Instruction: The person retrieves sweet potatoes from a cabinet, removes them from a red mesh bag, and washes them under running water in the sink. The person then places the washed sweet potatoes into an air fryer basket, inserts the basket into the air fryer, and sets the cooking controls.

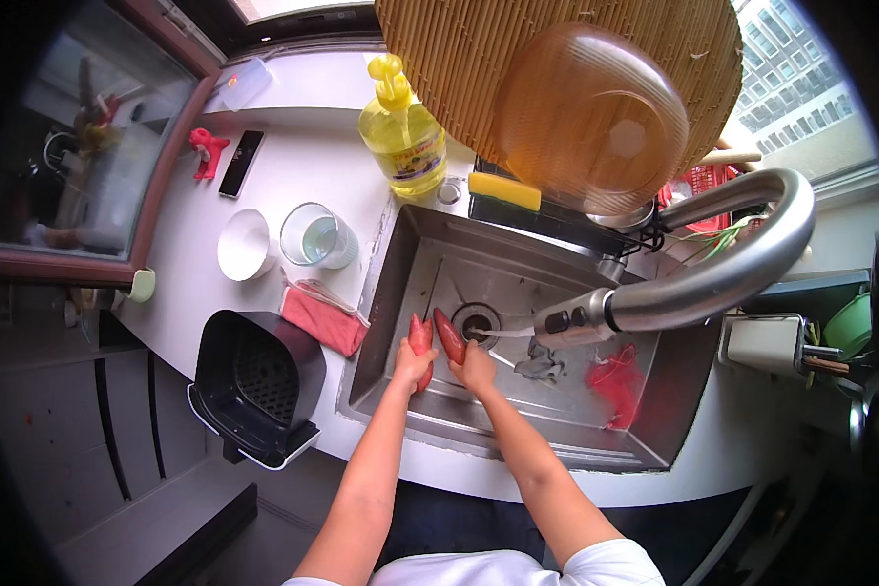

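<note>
Both my hands are low inside a stainless steel sink (425,278). My left hand (414,364) grips red-skinned sweet potatoes (419,333); at least two ends show past the fingers, and the exact number is hidden. In my right hand (476,368) is a single darker red sweet potato (450,335), pointing toward the drain (477,322). Water runs from the pull-out head of the metal faucet (575,319) toward the drain, just beyond my right fingertips. A grey wet cloth or scrap (540,364) and a red mesh bag (617,384) lie on the sink floor to the right.
Left of the sink are a black air fryer basket (260,388), a pink cloth (324,320), a glass cup (319,238), a white bowl (243,245) and a phone (241,164). Behind stand a dish soap bottle (404,139), a sponge (504,192) and an amber plastic bowl (593,117).
</note>
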The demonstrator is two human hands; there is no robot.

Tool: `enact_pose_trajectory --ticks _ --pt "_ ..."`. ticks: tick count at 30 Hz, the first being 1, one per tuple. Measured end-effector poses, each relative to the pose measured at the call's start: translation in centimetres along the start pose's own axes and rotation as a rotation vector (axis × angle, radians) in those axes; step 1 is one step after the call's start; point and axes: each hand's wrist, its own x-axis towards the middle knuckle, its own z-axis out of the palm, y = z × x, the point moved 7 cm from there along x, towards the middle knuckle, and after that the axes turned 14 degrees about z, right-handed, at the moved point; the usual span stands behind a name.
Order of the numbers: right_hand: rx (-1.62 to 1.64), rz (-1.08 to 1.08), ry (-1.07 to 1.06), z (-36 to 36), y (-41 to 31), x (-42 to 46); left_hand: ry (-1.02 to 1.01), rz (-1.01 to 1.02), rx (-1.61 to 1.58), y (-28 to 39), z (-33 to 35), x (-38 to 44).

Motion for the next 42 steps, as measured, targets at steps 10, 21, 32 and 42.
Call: enact_pose_trajectory --ticks 10,21,32,42 --pt "1.045 -0.092 -0.628 3.6 -2.7 1.3 0.024 -0.095 -0.201 -0.2 -0.4 0.4" --pt "0.870 -0.274 -0.346 -15.8 1.1 -5.7 -0.236 0.178 -0.519 14.7 7.9 -3.7" --pt "0.317 -0.611 0.424 -22.3 -3.4 -17.5 -0.368 0.228 -1.141 20.2 4.7 -8.7" --pt "0.703 -0.487 0.158 -27.6 2.5 -18.5 -0.598 0.207 -1.304 22.9 8.8 -11.1"
